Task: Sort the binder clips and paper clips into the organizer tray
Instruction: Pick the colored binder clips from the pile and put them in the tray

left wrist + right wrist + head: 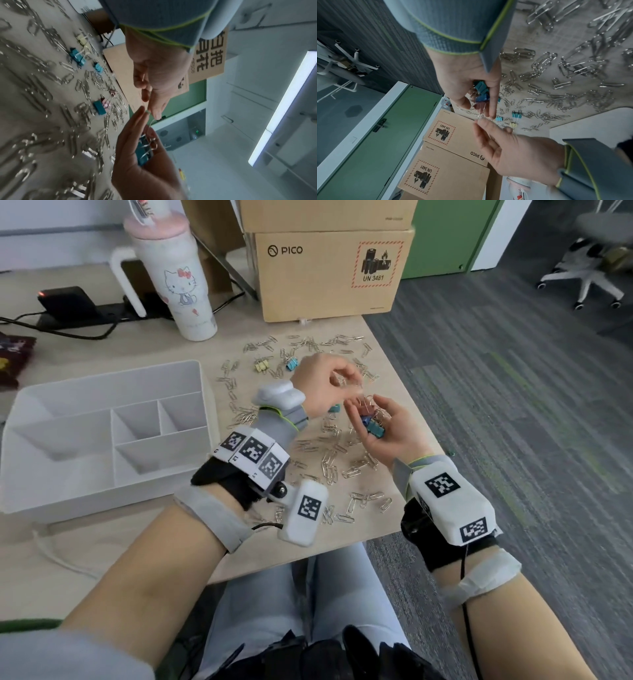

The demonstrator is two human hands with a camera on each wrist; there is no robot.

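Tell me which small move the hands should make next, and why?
Probably the left hand should pull free the thin wire piece it pinches from the blue and teal binder clips bunched in the cupped right hand. The white plastic organizer tray looks empty, so nothing is sorted yet.

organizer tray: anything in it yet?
Empty. Every visible compartment of the organizer tray shows bare white floor; clips remain on the table or in the hands.

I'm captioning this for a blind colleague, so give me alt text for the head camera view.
Over a desk strewn with paper clips, a person's right hand cups a bunch of binder clips while the left hand pinches a thin wire piece above them. A white organizer tray sits empty to the left.
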